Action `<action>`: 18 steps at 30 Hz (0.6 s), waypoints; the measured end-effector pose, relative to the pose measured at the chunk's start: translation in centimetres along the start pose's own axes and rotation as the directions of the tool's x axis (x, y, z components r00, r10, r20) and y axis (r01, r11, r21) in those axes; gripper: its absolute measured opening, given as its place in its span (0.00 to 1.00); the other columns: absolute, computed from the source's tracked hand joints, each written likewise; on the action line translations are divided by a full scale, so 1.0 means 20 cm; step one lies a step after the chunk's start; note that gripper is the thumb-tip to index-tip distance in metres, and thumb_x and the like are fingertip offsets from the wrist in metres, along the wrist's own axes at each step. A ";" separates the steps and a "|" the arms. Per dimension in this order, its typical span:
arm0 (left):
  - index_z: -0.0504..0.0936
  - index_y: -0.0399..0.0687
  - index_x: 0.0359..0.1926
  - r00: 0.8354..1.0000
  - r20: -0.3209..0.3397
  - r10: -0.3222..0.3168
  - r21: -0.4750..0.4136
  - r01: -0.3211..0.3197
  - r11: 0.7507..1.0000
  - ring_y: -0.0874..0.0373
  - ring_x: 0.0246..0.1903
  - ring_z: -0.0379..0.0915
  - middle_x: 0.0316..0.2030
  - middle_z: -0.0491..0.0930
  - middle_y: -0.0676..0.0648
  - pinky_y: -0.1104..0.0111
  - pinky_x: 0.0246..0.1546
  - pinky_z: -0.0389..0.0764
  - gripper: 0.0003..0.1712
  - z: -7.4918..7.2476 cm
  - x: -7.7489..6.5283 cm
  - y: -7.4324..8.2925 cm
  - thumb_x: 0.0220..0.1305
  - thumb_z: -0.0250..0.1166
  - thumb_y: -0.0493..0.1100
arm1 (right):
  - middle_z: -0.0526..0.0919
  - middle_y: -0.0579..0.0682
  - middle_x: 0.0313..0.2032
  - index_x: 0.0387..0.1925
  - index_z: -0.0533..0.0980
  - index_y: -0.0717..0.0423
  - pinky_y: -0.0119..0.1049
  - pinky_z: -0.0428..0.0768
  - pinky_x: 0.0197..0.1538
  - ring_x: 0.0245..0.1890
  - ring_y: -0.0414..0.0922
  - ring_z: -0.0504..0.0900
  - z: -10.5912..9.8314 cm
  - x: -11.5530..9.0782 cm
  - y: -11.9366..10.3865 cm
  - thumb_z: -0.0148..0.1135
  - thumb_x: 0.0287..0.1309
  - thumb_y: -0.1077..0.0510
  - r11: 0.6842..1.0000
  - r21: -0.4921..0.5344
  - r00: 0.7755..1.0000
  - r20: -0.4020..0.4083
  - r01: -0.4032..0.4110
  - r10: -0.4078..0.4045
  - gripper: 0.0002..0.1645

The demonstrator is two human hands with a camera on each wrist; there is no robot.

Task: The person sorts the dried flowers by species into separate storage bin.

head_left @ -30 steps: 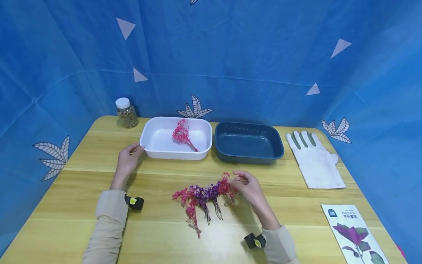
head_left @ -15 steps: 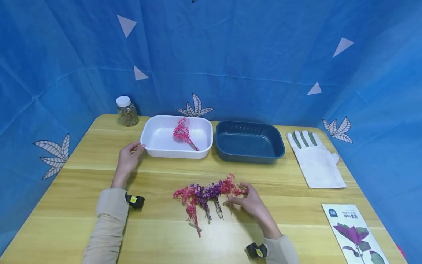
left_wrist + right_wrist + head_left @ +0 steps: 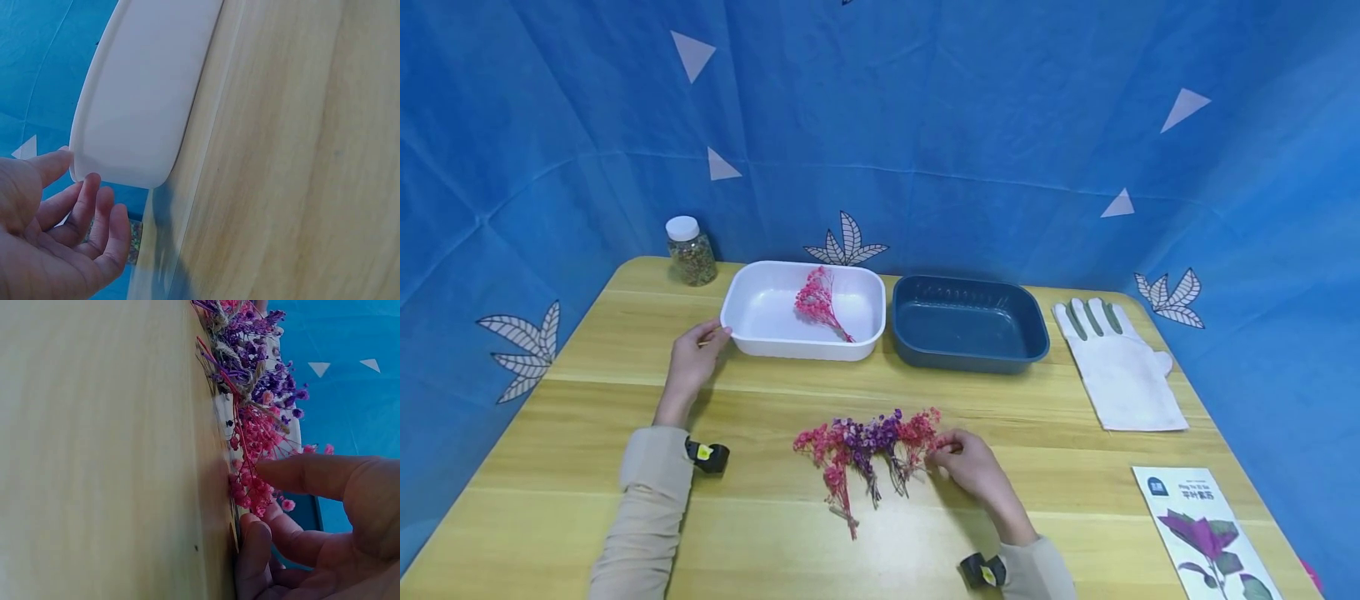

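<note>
My left hand (image 3: 696, 357) is at the near left corner of a white plastic basin (image 3: 797, 352), thumb and fingertips pinching its rim (image 3: 76, 165). A sprig of pink dried flowers (image 3: 814, 300) lies inside the basin. On the table in front, several small bunches of dried flowers lie in a row: pink ones (image 3: 837, 477) at the left, purple ones (image 3: 865, 440) in the middle, tied with twine. At the row's right end, my right hand (image 3: 972, 463) pinches a pink dried-flower bunch (image 3: 253, 481) between thumb and fingers; its stems are partly hidden.
Right of the white basin stands a dark blue basin (image 3: 970, 363). A lidded jar (image 3: 692, 260) is at the back left. A white glove (image 3: 1123, 375) and a seed packet with a plant picture (image 3: 1206, 533) lie on the right. Blue cloth (image 3: 880, 108) encloses the table's back and sides.
My right hand has come down to the right-hand pink bunch and its fingers have closed on it, drawing it slightly toward the purple ones. The left hand stays at the basin rim.
</note>
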State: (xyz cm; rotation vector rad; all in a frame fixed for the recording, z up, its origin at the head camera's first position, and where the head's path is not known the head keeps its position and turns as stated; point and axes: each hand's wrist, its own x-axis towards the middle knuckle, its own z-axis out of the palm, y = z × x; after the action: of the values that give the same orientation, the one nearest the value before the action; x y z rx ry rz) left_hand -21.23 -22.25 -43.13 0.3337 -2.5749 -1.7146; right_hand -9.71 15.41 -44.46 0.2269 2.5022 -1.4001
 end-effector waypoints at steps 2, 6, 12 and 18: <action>0.64 0.33 0.66 1.000 0.000 0.003 0.000 -0.003 1.000 0.56 0.44 0.68 0.54 0.69 0.35 0.79 0.38 0.75 0.31 0.00 0.00 0.00 0.72 0.50 0.51 | 0.78 0.52 0.31 0.37 0.77 0.66 0.33 0.74 0.33 0.29 0.44 0.74 0.00 0.00 0.00 0.60 0.54 0.66 1.000 0.004 1.000 -0.006 0.003 -0.003 0.08; 0.64 0.33 0.66 1.000 -0.002 0.009 0.001 -0.009 1.000 0.57 0.43 0.68 0.54 0.69 0.36 0.79 0.37 0.75 0.31 0.00 0.01 -0.01 0.72 0.50 0.51 | 0.81 0.53 0.32 0.37 0.77 0.67 0.33 0.76 0.32 0.29 0.43 0.75 0.00 0.01 0.01 0.57 0.58 0.66 0.999 0.043 1.000 -0.011 0.008 -0.008 0.07; 0.65 0.33 0.65 1.000 -0.011 0.023 0.003 -0.023 1.000 0.61 0.38 0.68 0.51 0.70 0.37 0.80 0.34 0.74 0.30 0.00 0.01 -0.01 0.72 0.51 0.50 | 0.80 0.57 0.35 0.43 0.72 0.72 0.29 0.77 0.30 0.29 0.43 0.76 -0.03 0.00 0.01 0.51 0.62 0.69 0.978 0.206 1.000 -0.002 0.011 -0.011 0.10; 0.65 0.32 0.65 0.999 -0.012 0.030 -0.002 -0.030 1.000 0.61 0.39 0.68 0.50 0.70 0.37 0.80 0.35 0.75 0.30 0.00 0.01 -0.01 0.72 0.51 0.49 | 0.81 0.58 0.36 0.44 0.72 0.71 0.29 0.77 0.30 0.28 0.43 0.76 -0.07 0.02 0.00 0.50 0.62 0.70 0.953 0.301 1.000 -0.013 0.022 -0.019 0.09</action>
State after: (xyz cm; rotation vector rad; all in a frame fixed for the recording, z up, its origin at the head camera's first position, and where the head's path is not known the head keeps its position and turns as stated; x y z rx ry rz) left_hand -21.35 -22.35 -43.27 0.3023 -2.5564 -1.7004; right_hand -10.23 16.66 -43.93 0.2670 2.2936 -1.7912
